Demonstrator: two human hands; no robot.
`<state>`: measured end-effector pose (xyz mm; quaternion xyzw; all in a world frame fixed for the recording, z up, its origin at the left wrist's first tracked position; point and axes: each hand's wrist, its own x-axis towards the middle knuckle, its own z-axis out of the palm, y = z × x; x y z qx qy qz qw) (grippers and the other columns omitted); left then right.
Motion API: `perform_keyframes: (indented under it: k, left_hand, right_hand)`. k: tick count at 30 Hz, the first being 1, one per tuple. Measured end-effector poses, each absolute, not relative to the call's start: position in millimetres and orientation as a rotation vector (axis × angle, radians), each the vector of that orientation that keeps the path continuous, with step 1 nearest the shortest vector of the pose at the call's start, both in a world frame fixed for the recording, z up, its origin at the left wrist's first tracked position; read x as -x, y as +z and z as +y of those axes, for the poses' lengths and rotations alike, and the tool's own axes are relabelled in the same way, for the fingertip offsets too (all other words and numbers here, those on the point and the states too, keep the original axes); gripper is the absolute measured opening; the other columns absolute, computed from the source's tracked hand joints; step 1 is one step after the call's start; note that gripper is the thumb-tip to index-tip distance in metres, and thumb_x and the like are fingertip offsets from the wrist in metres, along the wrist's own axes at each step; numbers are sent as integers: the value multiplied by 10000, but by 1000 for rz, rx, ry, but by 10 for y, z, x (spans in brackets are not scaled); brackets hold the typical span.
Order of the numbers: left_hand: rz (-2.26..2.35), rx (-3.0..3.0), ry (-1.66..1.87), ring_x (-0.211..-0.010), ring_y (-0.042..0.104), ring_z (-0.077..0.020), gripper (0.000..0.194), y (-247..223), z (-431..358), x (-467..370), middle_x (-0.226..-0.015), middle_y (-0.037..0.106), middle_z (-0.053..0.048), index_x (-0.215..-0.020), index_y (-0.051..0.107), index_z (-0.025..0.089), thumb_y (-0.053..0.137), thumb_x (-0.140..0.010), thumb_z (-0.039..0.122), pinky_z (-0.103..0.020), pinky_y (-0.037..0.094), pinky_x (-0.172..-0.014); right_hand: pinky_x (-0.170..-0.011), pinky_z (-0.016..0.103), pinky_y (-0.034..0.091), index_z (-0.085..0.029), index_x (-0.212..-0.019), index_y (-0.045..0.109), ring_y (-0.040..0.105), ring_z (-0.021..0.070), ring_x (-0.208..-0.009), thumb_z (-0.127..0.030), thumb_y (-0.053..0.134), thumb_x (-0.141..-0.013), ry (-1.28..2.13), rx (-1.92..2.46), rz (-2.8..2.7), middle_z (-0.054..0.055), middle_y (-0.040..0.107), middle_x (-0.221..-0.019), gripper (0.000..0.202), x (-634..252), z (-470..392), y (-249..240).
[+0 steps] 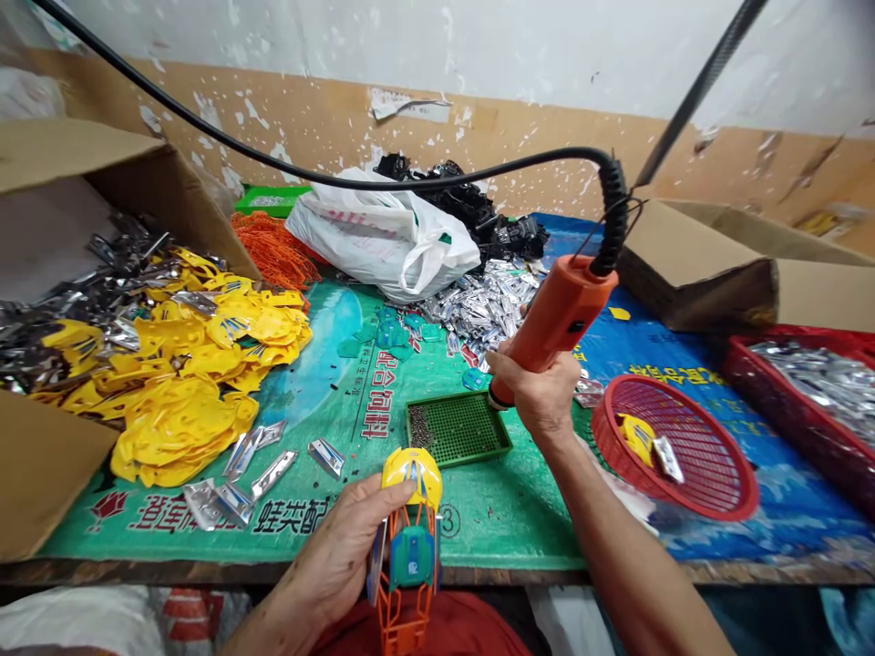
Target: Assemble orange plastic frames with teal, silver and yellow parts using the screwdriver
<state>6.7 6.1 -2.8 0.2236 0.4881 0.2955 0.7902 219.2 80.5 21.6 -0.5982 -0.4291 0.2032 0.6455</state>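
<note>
In my left hand [355, 538] is a toy car body [413, 533], gripped at its side with the thumb on top. It has a yellow front piece, an orange frame, a teal middle part and silvery side pieces. My right hand [543, 387] is wrapped round an orange electric screwdriver [557, 314], held tilted with its black cable leaving the top. The screwdriver's lower end is at the right side of a green perforated tray [471, 428]; its bit is hard to see. Small screws [422, 431] lie at that tray's left end.
Yellow parts [198, 364] spill from a cardboard box [157, 196] at left. Silver parts [485, 301], a white bag [383, 232] and black parts [471, 196] lie behind. At right are a red basket [735, 483], a red crate [752, 401] and a cardboard box [697, 273].
</note>
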Motion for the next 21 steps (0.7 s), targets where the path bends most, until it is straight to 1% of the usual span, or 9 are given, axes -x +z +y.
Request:
perform_keyframes:
  k: [5, 8, 15, 21]
  left_hand:
    - [1051, -498, 635, -580, 619, -133, 329, -94, 54, -53, -732, 730, -70, -846, 733, 102, 822, -658, 357, -200, 499, -510]
    - [1047, -497, 641, -602, 636, -144, 341, -131, 47, -46, -768, 741, -84, -880, 731, 102, 812, -674, 361, -208, 506, -523]
    - [1053, -486, 637, -620, 647, -153, 381, -125, 48, -50, -788, 750, -90, -909, 729, 103, 827, -657, 371, -213, 508, -526]
    - [1055, -485, 638, -605, 637, -140, 367, -125, 43, -53, -786, 747, -81, -908, 733, 105, 825, -665, 364, -206, 503, -520]
  right_hand:
    - [-521, 313, 451, -194, -654, 597, 520, 133, -501, -309, 798, -540, 467, 1365, -987, -43, 594, -560, 259, -2199, 795, 202]
    - [-509, 305, 454, -199, -637, 586, 518, 130, -496, -309, 786, -544, 461, 1360, -982, -45, 583, -551, 247, -2191, 790, 215]
    - [-471, 290, 447, -206, -617, 575, 502, 121, -472, -300, 770, -540, 468, 1351, -974, -59, 558, -521, 230, -2165, 763, 244]
    - [-477, 294, 450, -199, -626, 589, 514, 128, -488, -312, 774, -548, 478, 1364, -979, -45, 571, -538, 231, -2166, 755, 234]
